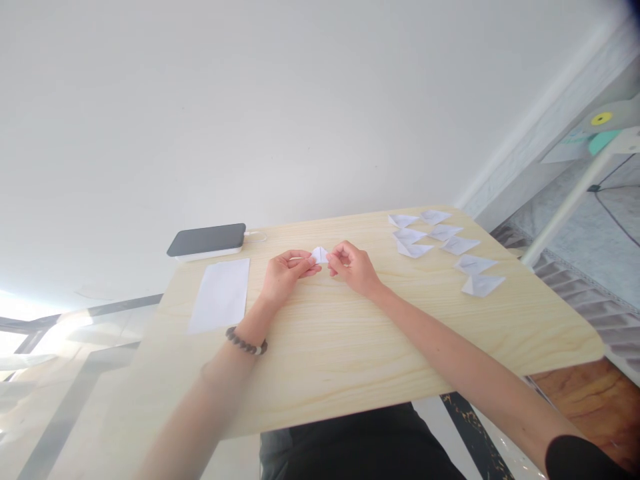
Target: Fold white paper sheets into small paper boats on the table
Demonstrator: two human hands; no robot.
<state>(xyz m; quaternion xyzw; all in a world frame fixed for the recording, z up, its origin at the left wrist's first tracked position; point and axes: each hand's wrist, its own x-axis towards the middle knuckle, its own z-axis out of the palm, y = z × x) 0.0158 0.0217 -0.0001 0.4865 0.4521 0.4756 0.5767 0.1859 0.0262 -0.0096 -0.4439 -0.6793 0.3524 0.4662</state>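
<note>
A small folded piece of white paper (320,254) is held just above the middle of the table, its top coming to a blunt point with a crease down the centre. My left hand (286,273) pinches its left side between thumb and fingers. On the other side, my right hand (354,267) has thumb and forefinger closed on its right edge. Curled fingers hide the paper's lower corners. A dark beaded bracelet (245,343) circles my left wrist.
Several folded white paper pieces (460,245) lie in loose rows on the right of the wooden table (340,360). To the left are a flat white sheet (220,295) and a dark-topped white device (207,241) with a cable. A wall stands behind the table.
</note>
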